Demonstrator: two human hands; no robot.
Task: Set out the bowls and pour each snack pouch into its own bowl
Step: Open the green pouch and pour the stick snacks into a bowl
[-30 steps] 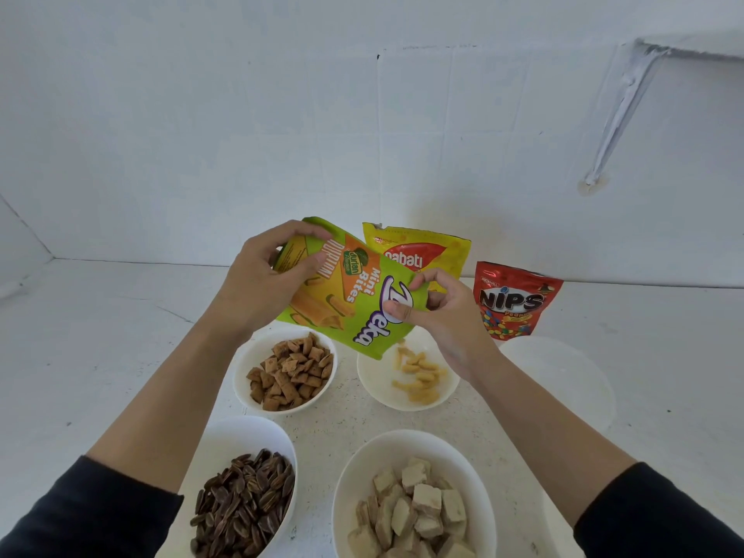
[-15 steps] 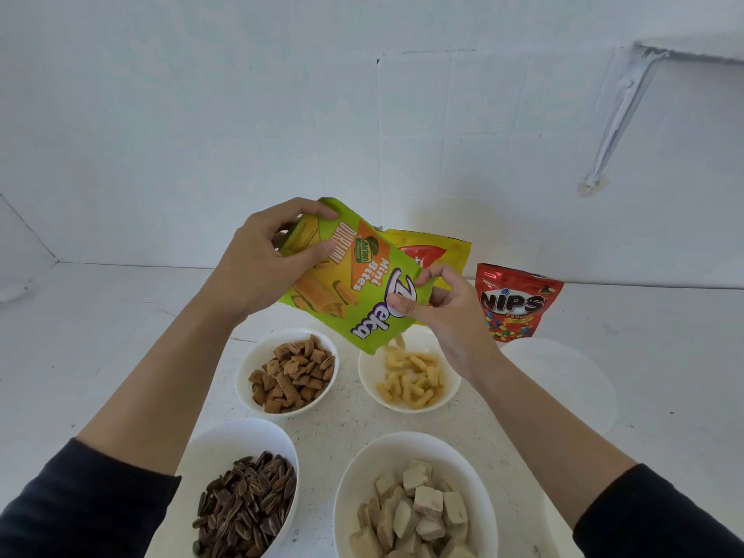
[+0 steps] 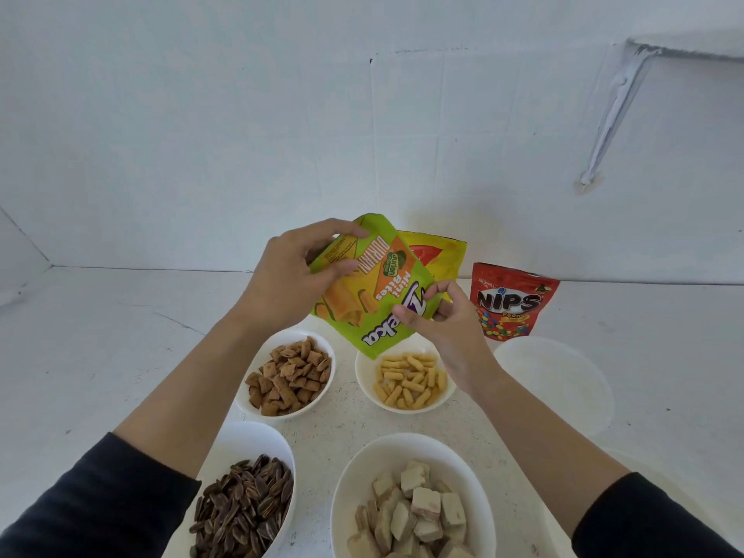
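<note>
I hold a green snack pouch (image 3: 372, 289) upside down and tilted over a white bowl (image 3: 364, 374) filled with yellow stick snacks (image 3: 408, 380). My left hand (image 3: 290, 281) grips the pouch's upper end. My right hand (image 3: 437, 320) pinches its lower edge near the mouth. A yellow pouch (image 3: 439, 253) stands behind, partly hidden. A red Nips pouch (image 3: 511, 302) stands upright to the right. One white bowl (image 3: 563, 380) at right holds nothing.
Three other white bowls hold snacks: brown pillow pieces (image 3: 290, 376), striped sunflower seeds (image 3: 241, 509) and pale wafer cubes (image 3: 414, 513). All sit on a white speckled table against a white wall. A shelf bracket (image 3: 612, 110) hangs at upper right.
The green pouch has been lifted and tipped steeper. The bowl under it has filled with many more yellow sticks.
</note>
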